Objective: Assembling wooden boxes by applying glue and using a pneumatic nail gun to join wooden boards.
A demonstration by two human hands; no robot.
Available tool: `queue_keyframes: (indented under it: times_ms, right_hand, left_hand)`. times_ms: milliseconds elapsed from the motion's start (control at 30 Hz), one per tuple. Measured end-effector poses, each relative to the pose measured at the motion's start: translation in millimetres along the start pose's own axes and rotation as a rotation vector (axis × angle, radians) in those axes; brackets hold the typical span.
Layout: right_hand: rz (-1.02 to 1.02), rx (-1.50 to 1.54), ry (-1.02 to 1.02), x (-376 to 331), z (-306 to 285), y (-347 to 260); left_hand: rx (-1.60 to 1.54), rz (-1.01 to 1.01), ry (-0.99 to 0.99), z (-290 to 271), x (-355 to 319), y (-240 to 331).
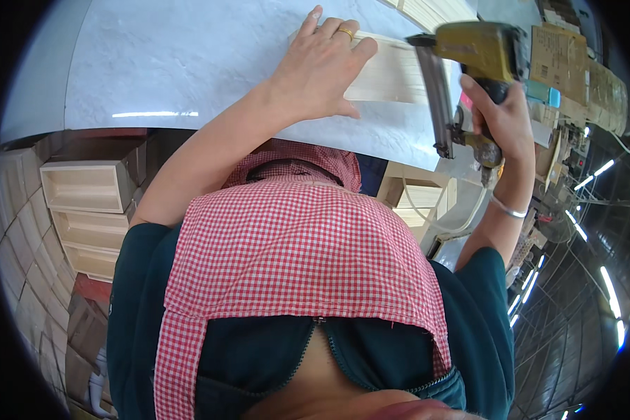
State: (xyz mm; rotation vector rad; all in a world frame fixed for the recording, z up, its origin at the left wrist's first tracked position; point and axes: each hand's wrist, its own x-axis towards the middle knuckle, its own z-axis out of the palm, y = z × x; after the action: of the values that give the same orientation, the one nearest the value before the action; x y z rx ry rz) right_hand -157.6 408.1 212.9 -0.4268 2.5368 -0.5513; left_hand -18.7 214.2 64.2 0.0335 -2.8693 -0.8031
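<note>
My right hand (500, 119) is wrapped round the grip of a yellow and black air nail gun (476, 45). Its long, dark magazine slants down on the left, and a hose hangs from the handle. The nail gun's nose is near the right end of a pale wooden piece (388, 70) on the table. My left hand (325, 66), with a gold ring, lies across this piece's left end, thumb at the near edge and fingers over the top. What the left palm covers is hidden.
The table (175, 56) has a pale marbled top. More thin wooden strips (434, 10) lie at its far edge. Open wooden boxes (84, 189) are stacked below at left. Cardboard cartons (560, 63) stand at right. The air hose (434, 222) loops down beside my right arm.
</note>
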Motion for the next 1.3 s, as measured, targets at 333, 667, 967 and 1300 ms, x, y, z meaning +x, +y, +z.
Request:
queue_keyframes:
  times_ms: [333,667,967,1300]
  right_hand:
    - [0.025,-0.439,0.542,-11.3,4.0,226.0]
    - [0.136,-0.577,0.447,-18.9,41.3,336.5]
    - [0.336,-0.532,0.684,-23.5,1.9,300.2]
    - [-0.118,-0.22,0.846,56.5,69.5,238.3]
  left_hand:
    - [-0.205,-0.144,0.225,-32.3,-45.0,-42.1]
    - [-1.207,-0.803,0.574,-35.3,-151.5,-89.4]
    - [-1.449,-0.643,0.937,-11.3,-214.8,-108.1]
    - [-0.259,-1.404,1.627,-38.6,-517.7,-57.0]
